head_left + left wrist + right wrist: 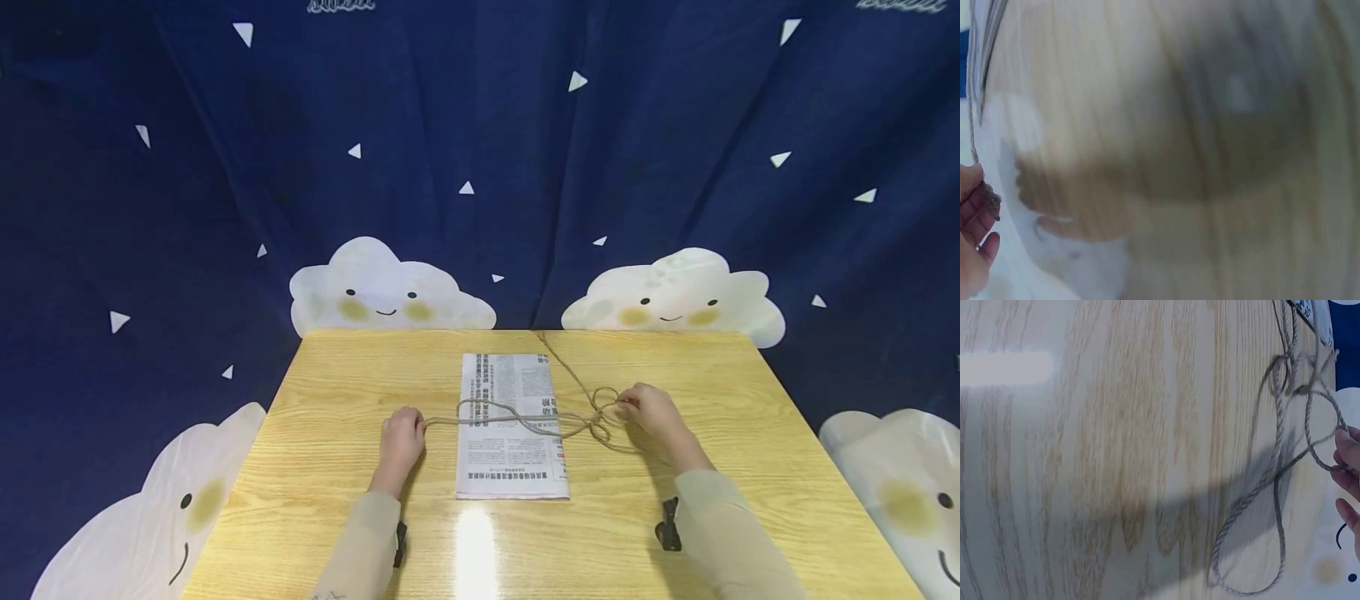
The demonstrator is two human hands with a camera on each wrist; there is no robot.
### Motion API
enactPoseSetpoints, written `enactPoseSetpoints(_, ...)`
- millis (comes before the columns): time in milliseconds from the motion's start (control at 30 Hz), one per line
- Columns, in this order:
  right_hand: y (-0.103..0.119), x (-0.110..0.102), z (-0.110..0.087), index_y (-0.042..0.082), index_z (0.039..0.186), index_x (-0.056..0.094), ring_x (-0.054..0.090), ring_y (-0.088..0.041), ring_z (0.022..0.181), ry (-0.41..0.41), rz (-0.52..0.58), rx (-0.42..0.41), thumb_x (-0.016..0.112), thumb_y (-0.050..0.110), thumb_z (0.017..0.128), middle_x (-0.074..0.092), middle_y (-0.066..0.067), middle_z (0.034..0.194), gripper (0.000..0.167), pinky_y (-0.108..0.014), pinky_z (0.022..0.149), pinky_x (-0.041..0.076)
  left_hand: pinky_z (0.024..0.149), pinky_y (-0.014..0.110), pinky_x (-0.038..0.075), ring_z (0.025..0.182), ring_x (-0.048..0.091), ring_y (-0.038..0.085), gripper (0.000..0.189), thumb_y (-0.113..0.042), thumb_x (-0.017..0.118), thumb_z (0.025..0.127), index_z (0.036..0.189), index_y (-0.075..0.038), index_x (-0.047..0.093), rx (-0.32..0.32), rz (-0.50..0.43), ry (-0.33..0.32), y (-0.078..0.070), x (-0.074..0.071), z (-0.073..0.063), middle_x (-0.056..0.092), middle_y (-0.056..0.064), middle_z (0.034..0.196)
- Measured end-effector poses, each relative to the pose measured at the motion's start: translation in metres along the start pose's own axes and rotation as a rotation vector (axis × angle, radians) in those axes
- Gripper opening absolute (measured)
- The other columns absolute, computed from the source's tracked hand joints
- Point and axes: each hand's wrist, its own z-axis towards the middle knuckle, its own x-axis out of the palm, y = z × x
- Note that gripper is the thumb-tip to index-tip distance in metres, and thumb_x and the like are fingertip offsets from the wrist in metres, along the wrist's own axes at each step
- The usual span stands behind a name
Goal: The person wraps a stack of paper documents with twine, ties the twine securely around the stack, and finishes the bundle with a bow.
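Pale sleeves [360,537] nearest | rope [522,417] pinched by left hand [402,437] and right hand [652,408] | judged light, limp; best gripped beside tangle [596,418]

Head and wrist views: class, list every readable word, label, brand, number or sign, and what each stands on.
"sweet", apparently: blue curtain, top left, cut by the edge.
Similar lettering: blue curtain, top right, too cropped to read.
Newspaper: Chinese headlines and columns, too small or blurred to quote surely in any view.
Left sleeve: small mark, unreadable.
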Motion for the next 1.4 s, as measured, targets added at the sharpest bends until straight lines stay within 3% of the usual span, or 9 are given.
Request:
enactPoseSetpoints(100, -0.003, -0.001, -0.004, 0.000, 0.096, 0.068, 0.056, -0.021, 0.070, -0.002, 0.011, 0.032, 0.063, 0.010, 0.085, 0.058, -0.006, 0.078, 0.016, -0.039, 0.063, 0.049, 0.064, 0.035, 0.041, 0.067, 0.050, 0.021, 0.009, -0.003, 0.064, 0.082, 0.076, -0.002, 0.057, -0.035, -0.016, -0.031, 0.014, -0.008, -0.004, 0.054, 0.005, 0.072)
enactPoseSetpoints(333, -0.009, -0.004, -0.012, -0.002, 0.099, 0.066, 0.057, -0.026, 0.074, -0.015, 0.042, 0.112, 0.061, 0.010, 0.086, 0.059, -0.009, 0.082, 0.018, -0.042, 0.066, 0.049, 0.070, 0.042, 0.043, 0.075, 0.056, 0.028, 0.006, -0.003, 0.061, 0.084, 0.080, 0.001, 0.060, -0.227, -0.020, -0.005, 0.043, -0.022, -0.008, 0.059, 0.010, 0.079)
enactPoseSetpoints(433, -0.014, -0.004, -0.016, -0.001, 0.102, 0.066, 0.059, -0.029, 0.080, -0.003, 0.066, 0.151, 0.060, 0.012, 0.088, 0.061, -0.012, 0.088, 0.020, -0.045, 0.068, 0.050, 0.070, 0.045, 0.044, 0.075, 0.056, 0.031, 0.007, -0.002, 0.060, 0.084, 0.078, 0.002, 0.060, -0.273, -0.007, -0.019, 0.051, -0.027, -0.011, 0.059, 0.013, 0.078)
enactPoseSetpoints(700, -0.021, -0.007, -0.023, 0.001, 0.108, 0.064, 0.057, -0.022, 0.073, 0.010, 0.105, 0.244, 0.056, 0.015, 0.091, 0.061, -0.013, 0.092, 0.024, -0.033, 0.054, 0.045, 0.071, 0.048, 0.046, 0.080, 0.055, 0.037, 0.010, -0.002, 0.056, 0.086, 0.083, 0.007, 0.059, -0.396, 0.071, -0.061, 0.060, -0.037, -0.016, 0.058, 0.020, 0.082)
enactPoseSetpoints(900, -0.021, -0.005, -0.026, -0.002, 0.109, 0.062, 0.054, -0.019, 0.067, 0.007, 0.132, 0.246, 0.055, 0.014, 0.091, 0.061, -0.013, 0.087, 0.025, -0.031, 0.052, 0.043, 0.075, 0.050, 0.044, 0.087, 0.053, 0.040, 0.014, -0.002, 0.051, 0.086, 0.090, 0.008, 0.060, -0.469, 0.099, -0.093, 0.058, -0.033, -0.015, 0.057, 0.023, 0.090)
enactPoseSetpoints(1000, -0.021, -0.003, -0.026, -0.003, 0.113, 0.059, 0.056, -0.023, 0.073, -0.025, 0.165, 0.202, 0.054, 0.011, 0.091, 0.061, -0.015, 0.090, 0.026, -0.035, 0.057, 0.047, 0.087, 0.051, 0.039, 0.097, 0.050, 0.040, 0.018, 0.001, 0.050, 0.084, 0.098, 0.008, 0.060, -0.432, 0.044, -0.123, 0.048, -0.027, -0.010, 0.056, 0.023, 0.101)
enactPoseSetpoints(1133, -0.014, -0.001, -0.021, -0.006, 0.122, 0.051, 0.056, -0.037, 0.092, -0.049, 0.244, 0.132, 0.053, 0.007, 0.091, 0.058, -0.024, 0.103, 0.033, -0.046, 0.070, 0.050, 0.096, 0.051, 0.033, 0.107, 0.048, 0.036, 0.026, 0.003, 0.051, 0.082, 0.107, 0.005, 0.057, -0.281, -0.062, -0.118, 0.024, -0.016, 0.001, 0.056, 0.020, 0.111)
enactPoseSetpoints(1267, 0.000, 0.004, -0.013, -0.005, 0.122, 0.052, 0.051, -0.043, 0.103, -0.016, 0.279, 0.087, 0.054, 0.006, 0.090, 0.054, -0.026, 0.114, 0.034, -0.052, 0.079, 0.047, 0.098, 0.048, 0.035, 0.108, 0.052, 0.033, 0.026, 0.000, 0.057, 0.083, 0.109, 0.002, 0.059, -0.096, -0.127, -0.046, -0.010, 0.000, 0.013, 0.060, 0.017, 0.112)
enactPoseSetpoints(1400, 0.014, 0.018, -0.006, -0.003, 0.117, 0.057, 0.053, -0.042, 0.103, 0.036, 0.172, 0.030, 0.058, 0.007, 0.088, 0.055, -0.024, 0.115, 0.031, -0.056, 0.083, 0.045, 0.098, 0.045, 0.036, 0.111, 0.053, 0.030, 0.028, -0.005, 0.061, 0.084, 0.111, -0.002, 0.061, 0.050, -0.123, 0.057, -0.044, 0.019, 0.020, 0.061, 0.013, 0.115)
